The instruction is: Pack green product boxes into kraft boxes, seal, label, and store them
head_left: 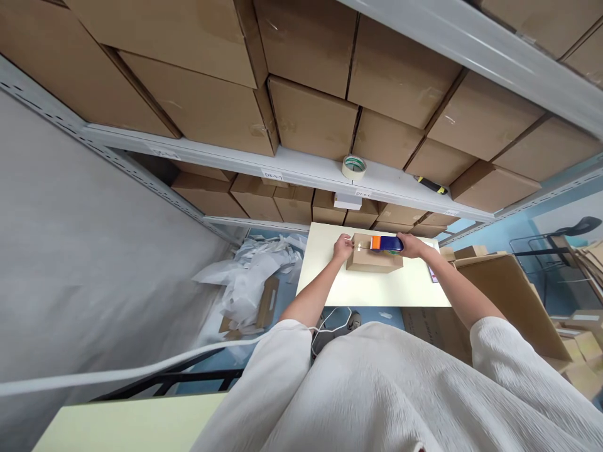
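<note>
A small brown cardboard box (374, 260) lies on the pale yellow table (339, 292). Clear tape shows on the left part of its top. My right hand (409, 245) is wrapped round a dark blue and orange tape dispenser (389, 243), which rests over the top of the box. At the box's left end is my left hand (343, 247), its fingers bent against the edge; whether it pinches anything there is too small to make out. A phone (432, 274) lies on the table to the right, partly behind my right forearm.
Shelves (306, 166) full of cardboard boxes stand ahead, with a tape roll (353, 167) and a yellow-black cutter (430, 184) on the ledge. White plastic wrap (254, 270) lies on the floor at left. A large open carton (509, 298) stands at right. A white cable (188, 356) crosses the left side.
</note>
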Available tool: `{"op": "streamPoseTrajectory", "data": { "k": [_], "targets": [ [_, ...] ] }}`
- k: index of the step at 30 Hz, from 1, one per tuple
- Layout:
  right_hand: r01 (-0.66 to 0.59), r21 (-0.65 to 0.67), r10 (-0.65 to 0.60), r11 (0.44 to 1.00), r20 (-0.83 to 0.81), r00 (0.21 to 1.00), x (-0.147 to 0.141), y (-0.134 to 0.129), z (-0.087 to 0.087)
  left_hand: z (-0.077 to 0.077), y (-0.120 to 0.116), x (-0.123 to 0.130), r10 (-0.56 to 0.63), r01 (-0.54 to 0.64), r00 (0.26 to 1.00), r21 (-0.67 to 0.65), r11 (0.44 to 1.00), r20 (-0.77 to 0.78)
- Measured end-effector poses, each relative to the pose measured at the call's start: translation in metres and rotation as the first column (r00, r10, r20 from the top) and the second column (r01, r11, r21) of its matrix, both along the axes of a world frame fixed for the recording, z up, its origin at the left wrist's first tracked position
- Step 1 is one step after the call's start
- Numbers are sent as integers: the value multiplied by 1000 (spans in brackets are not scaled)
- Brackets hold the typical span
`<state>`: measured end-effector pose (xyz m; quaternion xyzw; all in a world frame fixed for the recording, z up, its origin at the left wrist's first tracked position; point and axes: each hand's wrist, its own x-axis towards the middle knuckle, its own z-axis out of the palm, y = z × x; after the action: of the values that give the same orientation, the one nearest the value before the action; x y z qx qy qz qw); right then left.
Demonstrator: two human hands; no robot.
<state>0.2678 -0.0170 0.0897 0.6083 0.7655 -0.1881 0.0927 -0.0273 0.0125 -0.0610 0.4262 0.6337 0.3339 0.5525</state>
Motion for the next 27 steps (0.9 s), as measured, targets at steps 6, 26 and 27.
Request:
{"op": "streamPoseTrajectory", "data": {
  "k": [6,26,27],
  "targets": [
    [-40,55,42,998,-37,998,-2,-1,-4,21,-1,-4,-112,125,992,274,954,-60],
    [-195,-158,219,968,153,964,-1,4,24,51,-5,9,-671,822,211,-242,515,-711],
    [-198,-160,222,967,151,963,0,4,23,52,-6,10,-672,821,205,-249,514,-712]
  ]
}}
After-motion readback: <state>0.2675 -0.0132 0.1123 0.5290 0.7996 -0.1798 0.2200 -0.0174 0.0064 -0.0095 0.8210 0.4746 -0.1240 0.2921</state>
